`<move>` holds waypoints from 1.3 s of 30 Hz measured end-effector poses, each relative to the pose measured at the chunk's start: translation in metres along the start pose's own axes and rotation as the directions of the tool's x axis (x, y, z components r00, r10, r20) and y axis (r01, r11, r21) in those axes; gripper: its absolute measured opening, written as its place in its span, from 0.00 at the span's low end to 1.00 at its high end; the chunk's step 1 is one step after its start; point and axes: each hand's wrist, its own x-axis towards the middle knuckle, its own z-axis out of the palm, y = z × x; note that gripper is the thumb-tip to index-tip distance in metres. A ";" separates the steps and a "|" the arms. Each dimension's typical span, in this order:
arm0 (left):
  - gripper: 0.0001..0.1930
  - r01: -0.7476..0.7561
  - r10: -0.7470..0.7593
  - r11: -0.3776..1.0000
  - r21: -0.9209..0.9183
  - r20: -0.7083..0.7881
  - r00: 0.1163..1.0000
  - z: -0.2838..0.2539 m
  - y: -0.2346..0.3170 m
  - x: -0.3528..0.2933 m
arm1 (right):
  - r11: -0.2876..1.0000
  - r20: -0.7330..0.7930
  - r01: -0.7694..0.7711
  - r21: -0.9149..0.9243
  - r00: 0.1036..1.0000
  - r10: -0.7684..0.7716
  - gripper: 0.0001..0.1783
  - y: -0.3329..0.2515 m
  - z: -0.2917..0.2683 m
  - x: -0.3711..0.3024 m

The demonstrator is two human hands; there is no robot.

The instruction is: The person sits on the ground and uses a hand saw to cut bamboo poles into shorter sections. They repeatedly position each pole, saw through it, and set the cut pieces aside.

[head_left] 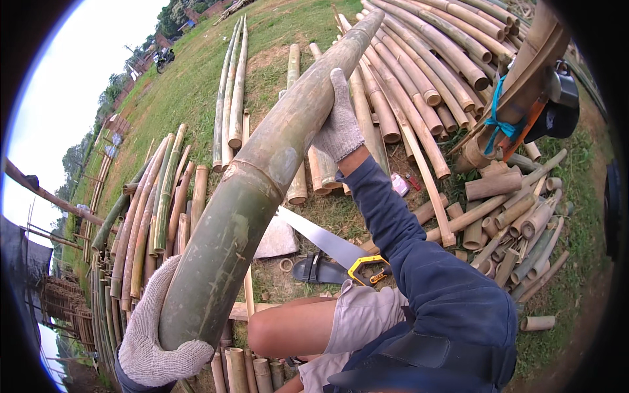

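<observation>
A thick green bamboo pole [229,229] slants across the view, its near end at the lower left and its far end up at the top. My left hand [160,340], in a pale knitted glove, wraps round the near end. Higher up, my gloved right hand [339,124] grips the pole's right side, the thumb lying along it and other fingers hidden beneath. Below the pole, a handsaw [324,239] with a yellow and black handle lies near my knee, its blade tip hidden by the bamboo.
Many cut bamboo poles [419,72] lie at the upper right, with more poles [147,209] at the left. Short offcuts [504,216] are heaped at the right. A black sandal [320,269] and a pale block [276,237] sit by the saw. A post with blue cord [501,118] stands at the right.
</observation>
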 end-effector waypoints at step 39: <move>0.58 0.145 -0.155 0.987 -0.071 -0.168 0.973 0.024 -0.444 -0.017 | 0.652 -0.469 -0.677 -0.341 0.724 0.506 0.41 0.296 -0.214 -0.052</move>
